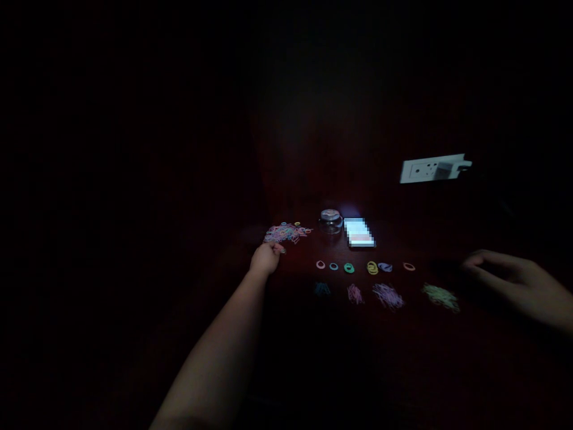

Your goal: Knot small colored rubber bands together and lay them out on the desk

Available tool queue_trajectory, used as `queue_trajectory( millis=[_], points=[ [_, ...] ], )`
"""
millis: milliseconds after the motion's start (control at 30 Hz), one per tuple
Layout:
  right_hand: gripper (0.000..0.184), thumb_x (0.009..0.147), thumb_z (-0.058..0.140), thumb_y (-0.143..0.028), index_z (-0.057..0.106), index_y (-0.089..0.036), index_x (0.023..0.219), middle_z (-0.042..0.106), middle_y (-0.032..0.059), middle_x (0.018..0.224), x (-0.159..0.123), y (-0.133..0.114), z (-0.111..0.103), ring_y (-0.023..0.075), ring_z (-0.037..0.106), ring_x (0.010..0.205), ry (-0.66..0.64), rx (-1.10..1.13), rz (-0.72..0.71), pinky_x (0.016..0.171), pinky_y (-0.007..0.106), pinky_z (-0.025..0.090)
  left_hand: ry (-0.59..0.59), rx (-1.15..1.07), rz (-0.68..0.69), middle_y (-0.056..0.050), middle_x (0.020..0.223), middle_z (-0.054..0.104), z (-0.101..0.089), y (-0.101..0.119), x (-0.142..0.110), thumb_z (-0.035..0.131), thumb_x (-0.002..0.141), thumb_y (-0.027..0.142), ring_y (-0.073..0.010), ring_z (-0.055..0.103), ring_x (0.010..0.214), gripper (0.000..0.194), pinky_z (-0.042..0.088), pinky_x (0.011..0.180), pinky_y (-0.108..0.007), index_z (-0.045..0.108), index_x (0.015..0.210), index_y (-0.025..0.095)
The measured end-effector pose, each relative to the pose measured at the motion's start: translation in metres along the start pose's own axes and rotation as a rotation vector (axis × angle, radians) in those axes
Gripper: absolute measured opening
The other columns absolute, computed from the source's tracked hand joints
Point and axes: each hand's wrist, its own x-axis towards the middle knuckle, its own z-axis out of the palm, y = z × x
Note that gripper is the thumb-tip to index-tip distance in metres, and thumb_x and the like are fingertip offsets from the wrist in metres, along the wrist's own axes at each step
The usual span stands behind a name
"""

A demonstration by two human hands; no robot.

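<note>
My left hand [266, 258] is closed in a pinch at the near edge of a mixed pile of small coloured rubber bands [286, 233]. At its fingertips are pinkish and greenish rubber bands [281, 249], too small to count. Off to the right, my right hand [521, 289] hovers over or rests on the dark table, fingers loosely curved, nothing visible in it. Nearest to it lies a heap of yellow-green bands [441, 297]. Further left are heaps of purple bands [388, 296], pink bands [355, 293] and dark teal bands [322, 289].
Behind the heaps runs a row of larger bands, among them a green band [349, 268], a yellow band [372, 267] and an orange band [409, 267]. A lidded clear jar [330, 222] stands beside a lit phone [359, 233]. A wall socket [432, 169] holds a plug.
</note>
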Motion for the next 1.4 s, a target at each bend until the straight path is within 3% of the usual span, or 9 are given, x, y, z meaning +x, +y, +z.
queue_trajectory(
  millis=[167, 467, 800, 1067, 1233, 1400],
  points=[
    [0.072, 0.050, 0.058, -0.088, 0.063, -0.022, 0.078, 0.067, 0.0080, 0.072, 0.000, 0.001, 0.000, 0.0222, 0.059, 0.060, 0.010, -0.001, 0.053, 0.050, 0.032, 0.048, 0.021, -0.022, -0.002, -0.003, 0.089, 0.073, 0.000, 0.003, -0.001, 0.055, 0.086, 0.027, -0.0165, 0.065, 0.078, 0.014, 0.046, 0.073, -0.024, 0.067, 0.089, 0.021],
    [0.065, 0.060, 0.059, -0.081, 0.063, -0.020, 0.081, 0.069, 0.0070, 0.074, 0.003, 0.011, -0.002, 0.0228, 0.063, 0.063, 0.013, -0.027, -0.011, 0.052, 0.031, 0.051, 0.043, -0.074, -0.028, -0.007, 0.086, 0.073, 0.000, 0.005, -0.003, 0.055, 0.086, 0.034, -0.0181, 0.065, 0.076, 0.020, 0.046, 0.069, -0.025, 0.066, 0.086, 0.017],
    [0.071, 0.058, 0.060, -0.083, 0.063, -0.018, 0.087, 0.068, 0.0073, 0.076, 0.006, 0.015, -0.001, 0.0213, 0.062, 0.063, -0.006, -0.001, 0.025, 0.052, 0.029, 0.050, 0.070, -0.170, -0.017, -0.006, 0.085, 0.073, 0.001, 0.001, -0.001, 0.055, 0.081, 0.019, -0.0171, 0.065, 0.075, 0.012, 0.046, 0.070, -0.025, 0.066, 0.086, 0.017],
    [0.072, 0.055, 0.061, -0.084, 0.062, -0.020, 0.087, 0.068, 0.0084, 0.078, 0.006, 0.013, -0.001, 0.0219, 0.062, 0.064, -0.020, 0.037, 0.065, 0.052, 0.030, 0.050, 0.056, -0.237, -0.006, -0.005, 0.082, 0.072, 0.003, -0.002, 0.000, 0.060, 0.076, 0.017, -0.0146, 0.065, 0.070, 0.020, 0.048, 0.070, -0.024, 0.069, 0.094, 0.015],
    [0.073, 0.053, 0.061, -0.086, 0.061, -0.020, 0.086, 0.068, 0.0076, 0.077, 0.004, 0.011, -0.002, 0.0212, 0.062, 0.065, -0.022, 0.039, 0.076, 0.052, 0.029, 0.049, 0.056, -0.226, -0.014, -0.005, 0.080, 0.072, 0.003, -0.002, 0.000, 0.060, 0.079, 0.027, -0.0168, 0.065, 0.072, 0.017, 0.046, 0.067, -0.025, 0.070, 0.085, 0.016],
    [0.070, 0.055, 0.062, -0.083, 0.062, -0.019, 0.084, 0.068, 0.0068, 0.074, 0.002, 0.008, 0.000, 0.0203, 0.061, 0.063, -0.017, 0.053, 0.068, 0.052, 0.028, 0.049, 0.075, -0.216, -0.024, -0.006, 0.076, 0.071, 0.003, -0.002, 0.001, 0.061, 0.081, 0.039, -0.0170, 0.062, 0.065, 0.025, 0.044, 0.063, -0.026, 0.067, 0.078, 0.015]
  ],
)
